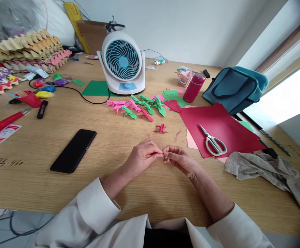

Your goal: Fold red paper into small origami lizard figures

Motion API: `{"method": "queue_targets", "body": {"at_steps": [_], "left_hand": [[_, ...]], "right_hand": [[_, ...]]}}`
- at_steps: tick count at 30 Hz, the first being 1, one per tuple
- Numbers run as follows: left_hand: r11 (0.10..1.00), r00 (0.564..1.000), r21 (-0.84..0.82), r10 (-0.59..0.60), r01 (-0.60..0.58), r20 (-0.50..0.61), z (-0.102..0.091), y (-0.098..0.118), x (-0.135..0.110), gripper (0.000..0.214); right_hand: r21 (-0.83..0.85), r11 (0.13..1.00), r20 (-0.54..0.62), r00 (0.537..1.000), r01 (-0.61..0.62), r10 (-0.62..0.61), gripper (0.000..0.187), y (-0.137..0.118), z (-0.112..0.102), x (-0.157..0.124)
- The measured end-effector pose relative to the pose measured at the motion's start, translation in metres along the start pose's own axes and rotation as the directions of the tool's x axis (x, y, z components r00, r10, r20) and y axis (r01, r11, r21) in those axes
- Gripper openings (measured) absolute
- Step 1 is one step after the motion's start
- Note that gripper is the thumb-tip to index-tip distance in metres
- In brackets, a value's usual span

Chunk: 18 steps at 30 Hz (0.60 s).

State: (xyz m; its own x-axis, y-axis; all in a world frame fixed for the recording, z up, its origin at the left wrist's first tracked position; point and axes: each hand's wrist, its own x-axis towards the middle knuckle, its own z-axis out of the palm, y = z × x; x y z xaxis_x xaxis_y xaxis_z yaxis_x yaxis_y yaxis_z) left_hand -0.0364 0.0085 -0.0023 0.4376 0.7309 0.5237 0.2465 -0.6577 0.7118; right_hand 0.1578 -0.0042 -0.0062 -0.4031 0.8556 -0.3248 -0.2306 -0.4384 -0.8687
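Observation:
My left hand (142, 156) and my right hand (179, 159) meet just above the wooden table (62, 179), fingers pinched together on a small folded piece of red paper (155, 153). Only a thin red strip of it shows between the fingertips. A finished small red origami figure (161, 128) lies on the table just beyond the hands. Further back lies a cluster of pink, green and red origami figures (139, 107).
A black phone (73, 150) lies to the left. Red paper sheets (217, 129) with scissors (213, 141) sit to the right, beside a grey cloth (266, 168). A white desk fan (121, 63), a red bottle (193, 88) and a teal bag (235, 88) stand behind.

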Motion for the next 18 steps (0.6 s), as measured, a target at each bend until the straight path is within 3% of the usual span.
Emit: {"method": "queue_targets", "body": {"at_steps": [4, 12, 18], "left_hand": [[0.997, 0.999, 0.064, 0.048, -0.048, 0.001, -0.0005, 0.0003, -0.0007, 0.006], [0.999, 0.999, -0.027, 0.017, -0.018, -0.051, 0.0008, -0.0003, 0.0008, 0.004], [0.999, 0.999, -0.027, 0.032, -0.032, -0.027, 0.0006, -0.0013, 0.0019, 0.004]], "right_hand": [[0.034, 0.999, 0.013, 1.000, -0.021, 0.020, 0.029, 0.0013, -0.0017, 0.0015], [0.073, 0.996, 0.035, 0.999, -0.042, 0.040, 0.027, -0.0038, -0.0028, -0.0009], [0.039, 0.998, 0.012, 0.998, -0.056, 0.056, 0.032, -0.0052, -0.0067, 0.0000]]}}
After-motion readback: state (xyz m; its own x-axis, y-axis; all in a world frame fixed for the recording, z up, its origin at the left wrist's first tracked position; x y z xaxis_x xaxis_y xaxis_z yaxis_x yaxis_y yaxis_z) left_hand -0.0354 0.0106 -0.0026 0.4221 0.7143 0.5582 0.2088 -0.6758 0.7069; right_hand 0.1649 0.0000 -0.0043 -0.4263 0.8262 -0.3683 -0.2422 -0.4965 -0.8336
